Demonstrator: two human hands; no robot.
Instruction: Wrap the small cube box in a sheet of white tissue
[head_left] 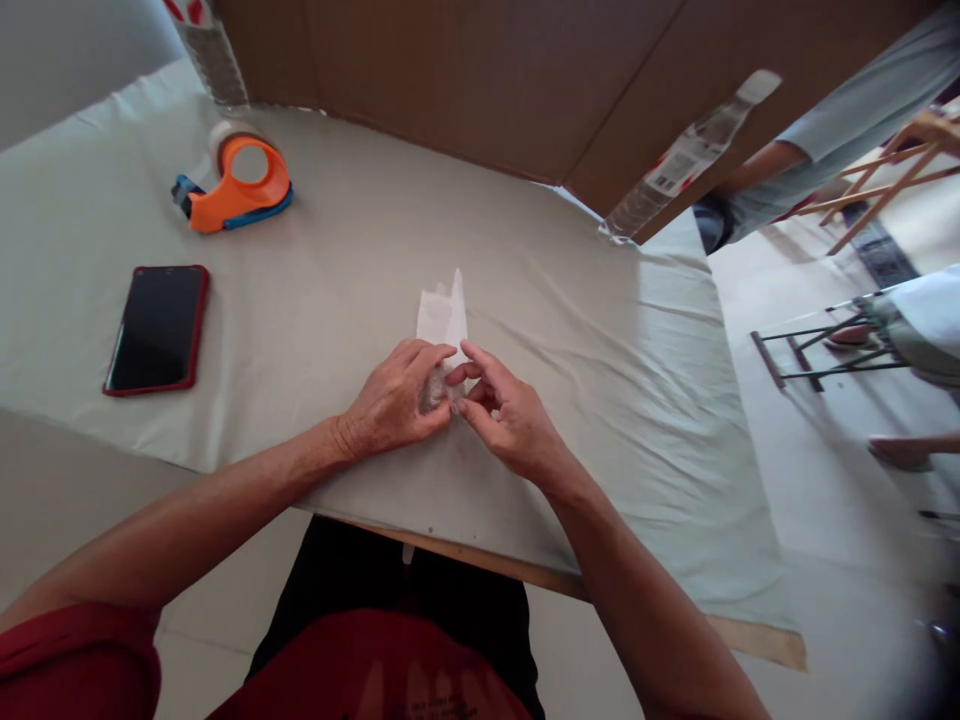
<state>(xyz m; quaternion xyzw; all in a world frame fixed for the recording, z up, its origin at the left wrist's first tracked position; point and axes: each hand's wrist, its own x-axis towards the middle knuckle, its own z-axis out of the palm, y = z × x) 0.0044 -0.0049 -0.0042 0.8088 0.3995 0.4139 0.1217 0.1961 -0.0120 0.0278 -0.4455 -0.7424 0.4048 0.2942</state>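
Note:
A small piece of crinkled, see-through material (435,390) lies between my two hands, close to the table's near edge. My left hand (401,395) is curled round its left side, thumb in front and fingers behind. From the right, my right hand (506,410) meets it with thumb and fingers bent in a pinch at its edge. What exactly the crinkled piece is cannot be made out, as fingers cover much of it. Just beyond my fingertips a white piece of paper (441,318) with a ragged top edge lies on the cloth.
A pale cloth (337,270) covers the table, wrinkled on the right. An orange tape dispenser (274,185) and a phone (157,328) lie left. Plastic bottles (679,165) (214,60) stand by a brown cardboard panel (465,80). Other people and folding stools (810,360) are at right.

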